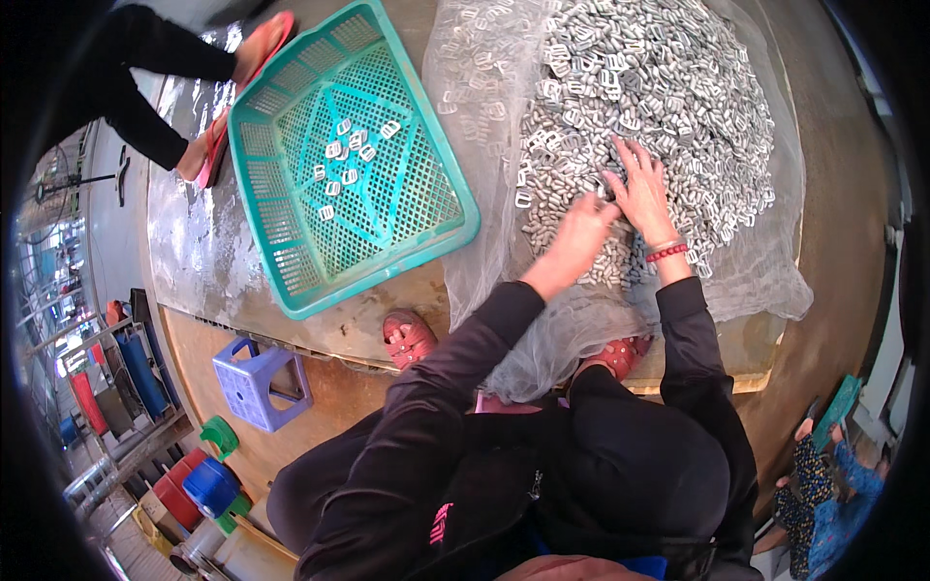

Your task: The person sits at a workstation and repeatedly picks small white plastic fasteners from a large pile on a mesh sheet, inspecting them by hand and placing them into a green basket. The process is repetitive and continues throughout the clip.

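A large heap of small grey metal pieces (668, 107) lies on a sheet of pale mesh netting (775, 261). Many of the pieces are slotted buckles, with smaller rounded bits among them. My left hand (578, 237) is at the near edge of the heap, its fingers drawn together; what they hold, if anything, is hidden. Beside it, my right hand (641, 194), with a red beaded bracelet at the wrist, rests on the heap with fingers stretched out. To the left, a green plastic basket (441, 160) holds several loose metal buckles (349, 150).
A purple plastic stool (262, 382) stands at the lower left, near red and blue containers (208, 484). Another person's sandalled feet (218, 145) are beside the basket's far left side. At the lower right, a person in patterned clothing (823, 494) is partly visible.
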`<control>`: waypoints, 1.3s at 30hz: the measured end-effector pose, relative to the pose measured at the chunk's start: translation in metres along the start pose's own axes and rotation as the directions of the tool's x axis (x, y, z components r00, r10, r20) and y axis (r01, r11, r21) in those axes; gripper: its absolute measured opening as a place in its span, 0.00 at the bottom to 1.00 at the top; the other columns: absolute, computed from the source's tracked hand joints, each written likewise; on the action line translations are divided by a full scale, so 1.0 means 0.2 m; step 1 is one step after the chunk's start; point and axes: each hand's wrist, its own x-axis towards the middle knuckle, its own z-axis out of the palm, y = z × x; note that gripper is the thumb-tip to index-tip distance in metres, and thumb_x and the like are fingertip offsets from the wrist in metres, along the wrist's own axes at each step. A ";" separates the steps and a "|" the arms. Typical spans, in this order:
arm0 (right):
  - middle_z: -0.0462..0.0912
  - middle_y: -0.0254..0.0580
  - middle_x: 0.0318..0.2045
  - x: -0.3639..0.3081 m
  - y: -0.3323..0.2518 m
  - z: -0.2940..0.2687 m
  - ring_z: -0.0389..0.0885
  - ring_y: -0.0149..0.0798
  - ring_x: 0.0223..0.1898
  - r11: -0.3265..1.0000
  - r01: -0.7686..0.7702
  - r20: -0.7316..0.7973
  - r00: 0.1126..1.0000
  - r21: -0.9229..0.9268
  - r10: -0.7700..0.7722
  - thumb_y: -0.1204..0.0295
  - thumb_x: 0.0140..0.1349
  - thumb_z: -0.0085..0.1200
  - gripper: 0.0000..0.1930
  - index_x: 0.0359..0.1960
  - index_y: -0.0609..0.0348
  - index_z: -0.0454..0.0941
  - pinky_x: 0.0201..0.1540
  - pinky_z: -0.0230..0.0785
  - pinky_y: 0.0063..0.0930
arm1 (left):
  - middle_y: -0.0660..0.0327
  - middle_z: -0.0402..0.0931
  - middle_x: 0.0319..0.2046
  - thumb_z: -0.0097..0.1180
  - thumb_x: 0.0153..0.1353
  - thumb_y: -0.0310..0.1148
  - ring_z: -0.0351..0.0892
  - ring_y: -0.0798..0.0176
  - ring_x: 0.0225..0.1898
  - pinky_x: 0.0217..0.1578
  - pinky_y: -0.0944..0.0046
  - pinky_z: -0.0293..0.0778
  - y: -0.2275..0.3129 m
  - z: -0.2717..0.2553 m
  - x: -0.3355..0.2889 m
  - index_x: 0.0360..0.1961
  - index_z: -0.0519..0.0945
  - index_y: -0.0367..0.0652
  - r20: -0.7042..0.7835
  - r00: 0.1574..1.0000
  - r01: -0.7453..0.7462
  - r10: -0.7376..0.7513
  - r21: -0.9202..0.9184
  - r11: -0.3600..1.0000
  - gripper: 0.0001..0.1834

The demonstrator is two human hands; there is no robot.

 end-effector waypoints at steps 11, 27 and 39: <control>0.76 0.48 0.39 -0.21 0.31 -0.16 0.75 0.53 0.45 0.961 -0.137 0.126 0.986 0.240 0.109 0.76 0.51 0.59 0.14 0.41 0.60 0.78 0.48 0.67 0.37 | 0.57 0.81 0.43 0.51 0.63 0.26 0.81 0.68 0.29 0.26 0.67 0.81 -0.06 -0.24 0.18 0.55 0.75 0.45 0.238 0.934 0.350 -0.267 -0.448 0.822 0.18; 0.79 0.37 0.37 -0.20 0.12 -0.24 0.80 0.34 0.33 0.058 -0.522 0.465 0.800 0.851 0.380 0.77 0.58 0.54 0.18 0.51 0.61 0.75 0.36 0.79 0.31 | 0.58 0.80 0.46 0.62 0.53 0.27 0.78 0.66 0.46 0.47 0.65 0.74 -0.23 -0.36 0.28 0.53 0.77 0.38 0.335 0.892 0.442 -0.304 -0.499 0.745 0.23; 0.81 0.41 0.46 -0.12 0.01 -0.21 0.81 0.31 0.41 0.350 -0.480 0.435 0.877 0.805 0.203 0.78 0.65 0.45 0.15 0.52 0.62 0.77 0.35 0.80 0.23 | 0.61 0.77 0.33 0.60 0.56 0.20 0.77 0.70 0.32 0.28 0.70 0.78 -0.01 -0.46 0.25 0.43 0.76 0.34 0.253 0.917 0.385 -0.309 -0.765 0.517 0.12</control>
